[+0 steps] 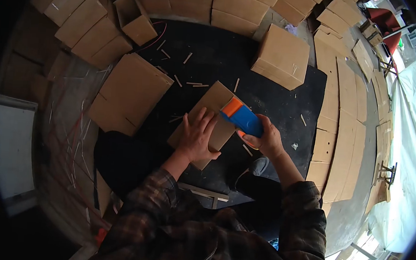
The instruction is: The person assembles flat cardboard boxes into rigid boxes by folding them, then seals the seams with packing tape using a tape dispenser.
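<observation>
A cardboard box (218, 98) lies in front of me on the black mat. My left hand (198, 136) presses on its top, fingers spread and thumb at the near edge. In my right hand (270, 137) is a blue and orange tape dispenser (246, 120), gripped from its right end. Its orange end points left and overlaps the box's right side in this view.
A flat cardboard piece (130, 92) lies to the left, and a closed carton (283, 56) stands at the back right. Thin wooden strips (187, 58) are scattered over the black mat (286, 104). Stacked cartons (93, 25) line the back left; flattened cardboard (346, 133) lies along the right.
</observation>
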The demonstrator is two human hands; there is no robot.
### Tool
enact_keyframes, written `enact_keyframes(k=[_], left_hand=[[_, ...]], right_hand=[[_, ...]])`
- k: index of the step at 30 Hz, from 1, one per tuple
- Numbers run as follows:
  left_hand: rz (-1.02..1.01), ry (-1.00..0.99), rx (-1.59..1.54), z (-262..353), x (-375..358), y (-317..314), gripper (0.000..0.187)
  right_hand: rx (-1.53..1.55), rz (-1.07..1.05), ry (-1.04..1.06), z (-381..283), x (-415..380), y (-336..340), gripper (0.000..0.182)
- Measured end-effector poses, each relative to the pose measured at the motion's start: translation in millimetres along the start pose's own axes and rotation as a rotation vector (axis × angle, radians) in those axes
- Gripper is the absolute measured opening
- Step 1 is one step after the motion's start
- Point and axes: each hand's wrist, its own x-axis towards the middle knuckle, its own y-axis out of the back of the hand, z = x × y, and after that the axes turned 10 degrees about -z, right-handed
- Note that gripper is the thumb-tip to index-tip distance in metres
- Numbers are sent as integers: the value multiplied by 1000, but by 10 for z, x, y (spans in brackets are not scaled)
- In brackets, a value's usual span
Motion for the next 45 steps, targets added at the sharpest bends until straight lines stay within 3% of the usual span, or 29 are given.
enact_keyframes(k=[6,9,18,28,34,39,45], left_hand=[[-55,19,21,18,-2,31,112],[-55,75,32,94,-52,43,111],[52,132,-7,116,-56,-61,110],[67,136,27,144,-35,-89,103],[48,138,58,143,-48,-83,103],[64,131,49,133,-47,-100,101],[91,113,15,138,-33,-89,100]], right_hand=[[71,-103,-208,-17,111,23,62],[167,-18,-257,24,135,-68,54],[156,162,-143,106,7,-258,50],[193,174,-113,187,-6,-311,47],[252,106,-102,181,3,-205,45],[94,-55,-185,53,-191,194,42],[104,-126,-274,467,-612,396,41]])
